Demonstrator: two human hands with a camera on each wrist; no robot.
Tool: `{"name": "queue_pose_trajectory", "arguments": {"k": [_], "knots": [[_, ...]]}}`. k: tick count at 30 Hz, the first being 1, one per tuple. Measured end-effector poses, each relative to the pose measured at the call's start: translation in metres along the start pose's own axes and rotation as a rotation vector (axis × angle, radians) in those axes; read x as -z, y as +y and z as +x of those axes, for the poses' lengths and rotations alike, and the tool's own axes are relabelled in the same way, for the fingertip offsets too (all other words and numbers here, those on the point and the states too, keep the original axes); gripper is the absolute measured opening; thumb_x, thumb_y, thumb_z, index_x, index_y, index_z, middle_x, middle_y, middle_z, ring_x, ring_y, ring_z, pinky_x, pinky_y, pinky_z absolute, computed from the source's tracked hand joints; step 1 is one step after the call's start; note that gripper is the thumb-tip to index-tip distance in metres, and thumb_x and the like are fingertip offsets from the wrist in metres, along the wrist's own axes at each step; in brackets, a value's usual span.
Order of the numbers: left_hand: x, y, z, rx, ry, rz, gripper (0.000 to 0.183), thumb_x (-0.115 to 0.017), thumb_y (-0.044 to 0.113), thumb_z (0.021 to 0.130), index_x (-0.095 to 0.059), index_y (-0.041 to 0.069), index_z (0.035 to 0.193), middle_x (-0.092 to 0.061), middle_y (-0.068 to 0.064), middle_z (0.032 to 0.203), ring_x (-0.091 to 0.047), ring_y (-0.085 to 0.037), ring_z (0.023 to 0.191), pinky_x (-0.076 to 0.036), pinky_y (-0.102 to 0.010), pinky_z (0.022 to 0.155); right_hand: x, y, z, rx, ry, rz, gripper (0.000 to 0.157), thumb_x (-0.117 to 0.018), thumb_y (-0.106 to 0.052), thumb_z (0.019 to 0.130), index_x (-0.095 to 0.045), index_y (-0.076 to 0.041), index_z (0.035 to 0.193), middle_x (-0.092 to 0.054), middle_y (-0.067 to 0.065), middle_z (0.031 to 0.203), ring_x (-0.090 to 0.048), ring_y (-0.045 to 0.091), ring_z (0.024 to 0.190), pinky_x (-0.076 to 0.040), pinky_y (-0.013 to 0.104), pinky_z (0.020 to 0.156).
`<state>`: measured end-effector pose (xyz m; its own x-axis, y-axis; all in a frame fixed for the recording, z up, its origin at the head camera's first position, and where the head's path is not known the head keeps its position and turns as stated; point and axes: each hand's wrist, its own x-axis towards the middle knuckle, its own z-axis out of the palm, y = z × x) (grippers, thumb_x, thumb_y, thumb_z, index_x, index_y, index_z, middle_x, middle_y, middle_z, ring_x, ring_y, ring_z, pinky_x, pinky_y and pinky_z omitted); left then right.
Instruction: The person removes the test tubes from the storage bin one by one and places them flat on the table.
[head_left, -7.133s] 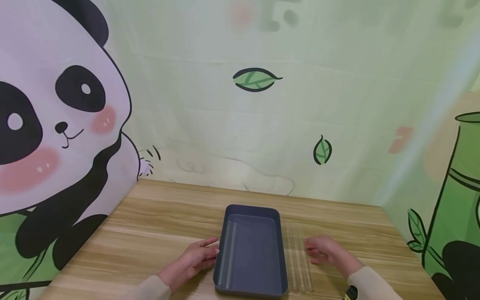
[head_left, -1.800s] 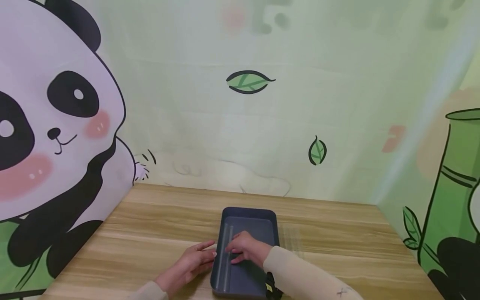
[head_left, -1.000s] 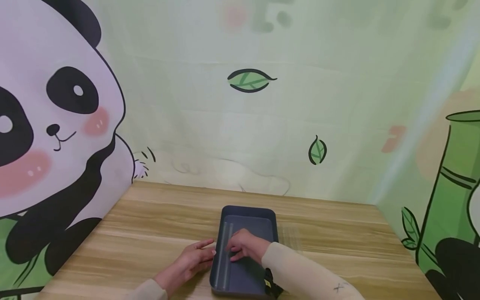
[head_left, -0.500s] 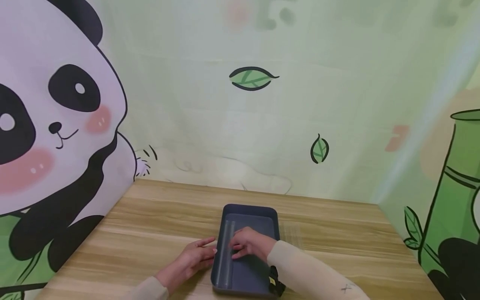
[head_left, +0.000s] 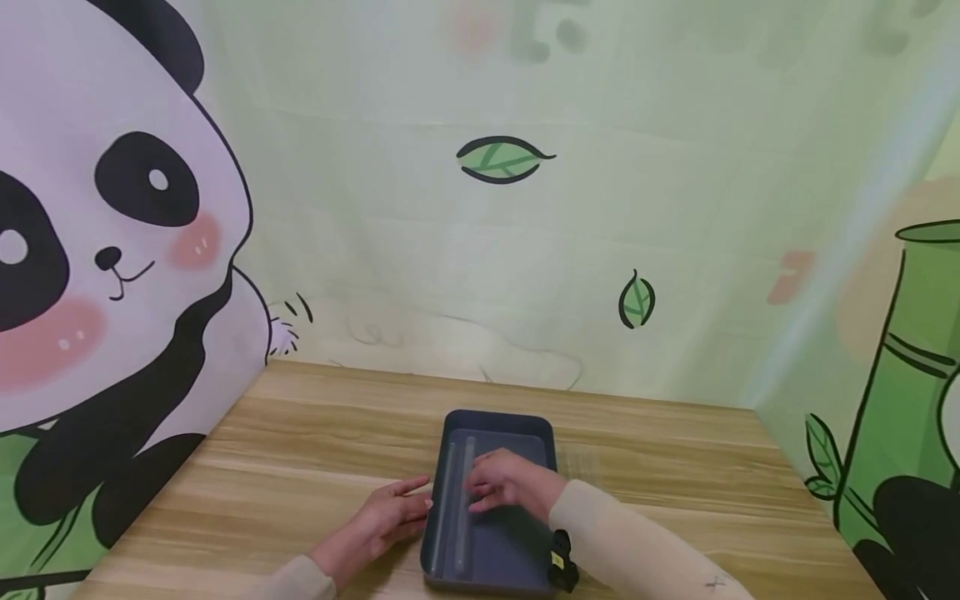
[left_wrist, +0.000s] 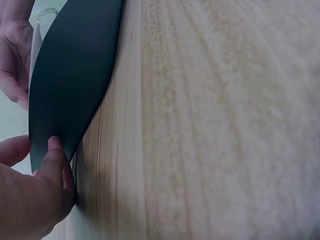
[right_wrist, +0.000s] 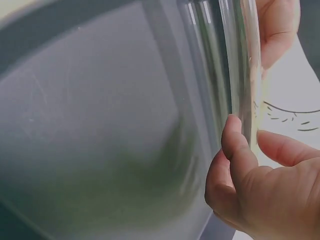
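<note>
A dark blue rectangular tray (head_left: pixel 508 546) lies lengthwise before me on the table. My right hand (head_left: pixel 501 482) reaches into it and pinches a clear test tube (head_left: pixel 462 542) between thumb and fingertips. Another clear test tube (head_left: pixel 445 508) lies along the tray's left wall, with a narrow gap to the pinched one. In the right wrist view the pinched tube (right_wrist: pixel 240 65) runs up from between the fingers. My left hand (head_left: pixel 382 518), fingers fairly straight, rests against the outside of the tray's left wall; the left wrist view shows its fingertips (left_wrist: pixel 54 144) on that wall.
Several clear tubes (head_left: pixel 579 463) lie on the wooden table (head_left: pixel 675 458) right of the tray, largely hidden by my right sleeve (head_left: pixel 637 533). A printed cloth backdrop (head_left: pixel 375 208) with a panda closes off the back and sides.
My right hand has gone from the tubes on the table into the tray. In the last half second it has drawn a tube slightly right, away from the left wall. The left hand stays put.
</note>
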<state>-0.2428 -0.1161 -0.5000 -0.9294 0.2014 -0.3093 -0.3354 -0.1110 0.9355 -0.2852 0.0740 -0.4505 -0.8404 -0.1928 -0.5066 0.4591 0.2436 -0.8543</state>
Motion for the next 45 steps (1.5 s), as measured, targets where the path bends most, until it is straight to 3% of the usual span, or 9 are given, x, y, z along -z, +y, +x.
{"name": "queue_pose_trajectory", "arguments": {"k": [17,24,37,45], "knots": [[0.001,0.0,-0.001,-0.008,-0.009,0.012,0.065,-0.062,-0.004,0.095,-0.031,-0.017,0.15,-0.054,-0.036,0.143,-0.07,-0.014,0.096,-0.06,-0.03,0.087,0.009,-0.008,-0.019,0.029,-0.048,0.027,0.053,-0.056,0.011,0.093,-0.042,0.008,0.144,-0.066,0.019,0.108,-0.057,0.021,0.087,-0.059,0.052,0.098],[0.0,0.001,0.0,0.002,-0.006,0.007,0.065,-0.061,-0.005,0.095,-0.032,-0.016,0.151,-0.053,-0.035,0.144,-0.07,-0.014,0.097,-0.06,-0.03,0.087,0.016,-0.009,-0.03,0.067,-0.086,0.022,0.056,-0.056,0.01,0.094,-0.039,0.008,0.148,-0.065,0.013,0.1,-0.057,0.015,0.077,-0.062,0.049,0.092],[0.0,0.001,-0.002,0.0,-0.001,0.014,0.065,-0.061,-0.004,0.095,-0.032,-0.015,0.151,-0.049,-0.036,0.147,-0.07,-0.015,0.1,-0.06,-0.031,0.09,0.028,-0.007,-0.048,0.138,-0.093,0.039,0.059,-0.058,0.008,0.094,-0.038,0.009,0.15,-0.063,0.012,0.101,-0.061,0.018,0.087,-0.065,0.043,0.083],[0.002,-0.001,-0.002,-0.005,-0.014,0.015,0.065,-0.062,-0.003,0.095,-0.032,-0.015,0.151,-0.052,-0.035,0.146,-0.069,-0.014,0.1,-0.06,-0.031,0.09,0.036,-0.002,-0.054,0.17,-0.114,0.059,0.06,-0.058,0.003,0.097,-0.035,0.009,0.152,-0.063,0.009,0.101,-0.061,0.015,0.088,-0.064,0.045,0.086]]}}
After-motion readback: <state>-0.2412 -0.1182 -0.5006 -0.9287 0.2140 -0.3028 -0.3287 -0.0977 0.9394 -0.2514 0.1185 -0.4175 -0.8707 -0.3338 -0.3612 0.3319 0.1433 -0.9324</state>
